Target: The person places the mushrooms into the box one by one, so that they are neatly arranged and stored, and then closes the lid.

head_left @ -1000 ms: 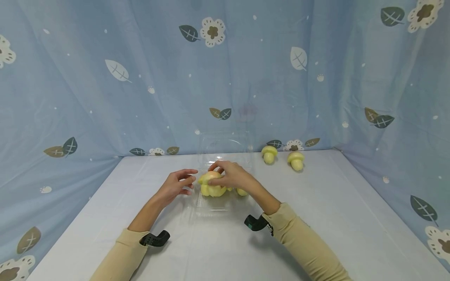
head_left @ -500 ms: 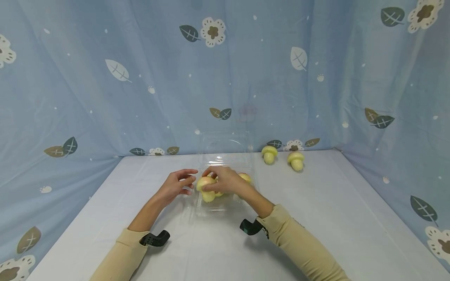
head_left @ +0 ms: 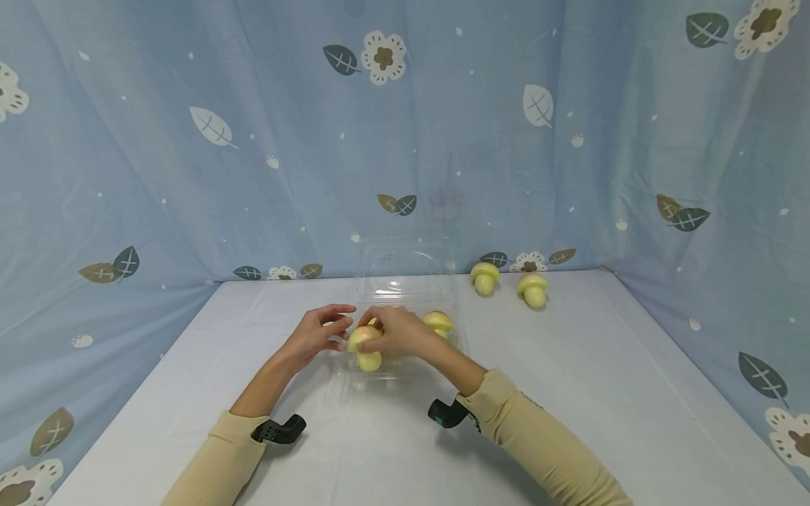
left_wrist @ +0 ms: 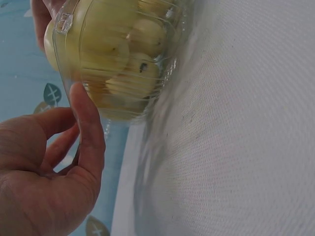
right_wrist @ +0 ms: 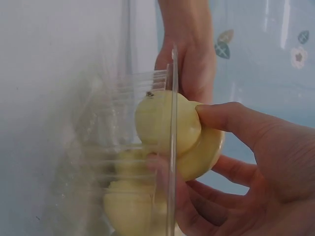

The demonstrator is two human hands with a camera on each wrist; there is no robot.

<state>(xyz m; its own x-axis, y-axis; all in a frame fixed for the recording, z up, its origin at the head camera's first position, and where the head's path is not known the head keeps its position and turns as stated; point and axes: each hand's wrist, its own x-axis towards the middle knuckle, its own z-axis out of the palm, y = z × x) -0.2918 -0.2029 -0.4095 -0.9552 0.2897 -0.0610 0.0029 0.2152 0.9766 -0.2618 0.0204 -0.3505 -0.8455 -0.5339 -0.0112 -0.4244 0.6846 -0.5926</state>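
Observation:
A clear plastic clamshell container (head_left: pixel 405 372) stands on the table with its lid (head_left: pixel 405 263) raised at the back. My right hand (head_left: pixel 399 334) grips a pale yellow-green toy mushroom (head_left: pixel 365 344) over the container's left side; thumb and fingers hold its cap in the right wrist view. Other mushrooms lie inside, one mushroom (head_left: pixel 438 322) at the back right, others partly hidden under my hand. At the left edge, my left hand (head_left: pixel 316 334) pinches the container's rim (left_wrist: pixel 60 59), with fingers on both sides of it in the left wrist view.
Two more mushrooms, a left one (head_left: pixel 484 279) and a right one (head_left: pixel 534 289), lie at the back of the table, right of the container. A patterned blue curtain (head_left: pixel 285 140) encloses the white tabletop (head_left: pixel 569 379) at the back and sides.
My right hand has moved left and toward me with the mushroom, lowering it to the container's front left; it now shows more upright. The mushroom at the back right is more visible. The left hand stays put.

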